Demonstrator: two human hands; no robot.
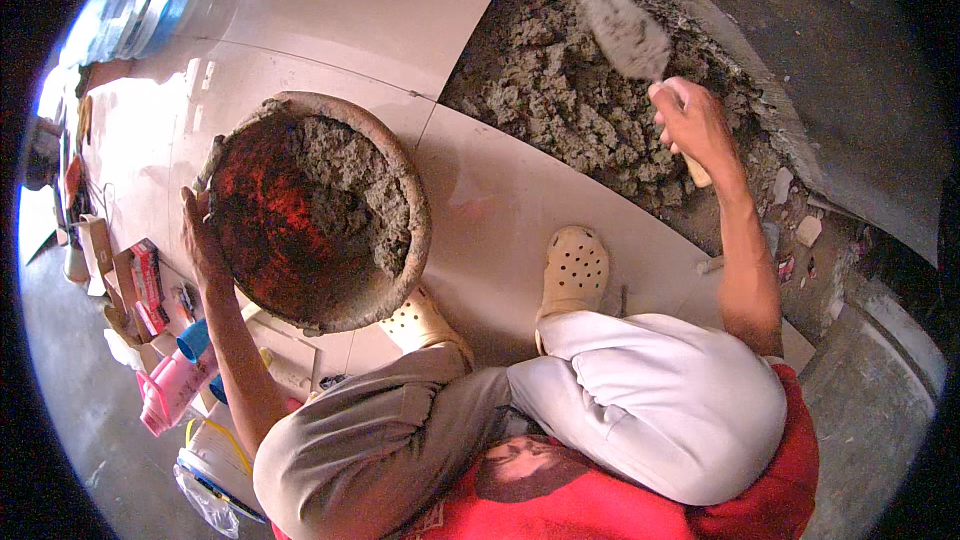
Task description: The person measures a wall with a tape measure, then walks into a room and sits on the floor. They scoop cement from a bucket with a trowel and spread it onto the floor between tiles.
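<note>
My left hand (205,230) grips the left rim of a round, mortar-caked basin (408,165), fingers curled over its edge. Inside the basin, grey wet mortar (355,180) is heaped toward the right, while the left of its reddish inner wall is bare. My right hand (695,125) is closed around the wooden handle of a trowel (628,32). Its blade, smeared with mortar, points up and away over a bed of rough, lumpy mortar (545,70) beside the tiles. Whether the blade touches that bed I cannot tell.
Large beige tiles (360,0) lie under the basin and my clog-shod feet (577,265). A clear blue water bottle (140,5) stands far left. Along the left are a red box (148,285), a pink jug (170,390) and a white bucket (215,455). Rubble (808,230) lies at right.
</note>
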